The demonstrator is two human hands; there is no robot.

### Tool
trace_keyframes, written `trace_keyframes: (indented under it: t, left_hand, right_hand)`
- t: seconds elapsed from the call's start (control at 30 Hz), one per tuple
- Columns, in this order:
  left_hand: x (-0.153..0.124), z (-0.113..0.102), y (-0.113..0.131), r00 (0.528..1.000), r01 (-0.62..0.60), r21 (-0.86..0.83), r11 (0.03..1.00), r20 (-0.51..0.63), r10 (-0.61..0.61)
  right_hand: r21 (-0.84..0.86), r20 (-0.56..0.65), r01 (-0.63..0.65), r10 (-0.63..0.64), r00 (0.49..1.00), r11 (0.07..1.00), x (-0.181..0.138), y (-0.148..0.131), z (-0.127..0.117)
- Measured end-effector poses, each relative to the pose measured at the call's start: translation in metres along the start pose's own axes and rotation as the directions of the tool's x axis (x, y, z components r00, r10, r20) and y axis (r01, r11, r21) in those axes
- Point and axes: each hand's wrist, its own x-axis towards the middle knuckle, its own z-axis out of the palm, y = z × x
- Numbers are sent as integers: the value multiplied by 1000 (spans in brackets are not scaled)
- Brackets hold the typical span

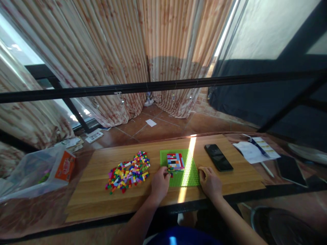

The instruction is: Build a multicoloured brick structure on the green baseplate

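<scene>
A green studded baseplate (176,183) lies on the wooden board, with a low, square build of multicoloured toy bricks (175,161) on it. My left hand (160,183) is at the build's near left corner, thumb and finger pinched together; whatever sits between them is too small to make out. Close to those fingertips is a small dark red brick (171,176). At the plate's right edge rests my right hand (211,182), its fingers curled in and touching the edge. Whether it grips anything is hidden. Left of the plate spreads a pile of loose bricks (130,173).
A black phone (218,157) lies right of the plate on the wooden board (94,200). Papers (251,152), a pen (267,169) and a dark tablet (291,170) are farther right. At the left stands a clear plastic bin (33,173). A black bar (102,90) crosses beyond the board.
</scene>
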Motion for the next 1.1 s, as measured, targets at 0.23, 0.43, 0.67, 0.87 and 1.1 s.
trace_keyframes:
  t: [0.23,0.43,0.67,0.87,1.1]
  left_hand:
    - [-7,4,-2,1000,-24,50,998,7,24]
    - [-12,12,7,996,-3,172,985,-83,17]
    - [-16,17,9,995,-26,339,941,-78,56]
    - [-26,12,2,991,-113,346,931,-34,133]
    - [-42,-5,-19,979,-194,64,979,-53,197]
  right_hand:
    - [-15,5,-8,8,1000,1000,0,2,-1]
    - [-10,9,-12,12,1000,1000,0,3,-2]
    - [-40,-10,12,-13,1000,999,1,6,-2]
    - [-82,5,12,-12,1000,997,2,16,1]
    - [-112,35,30,-26,999,993,6,26,2]
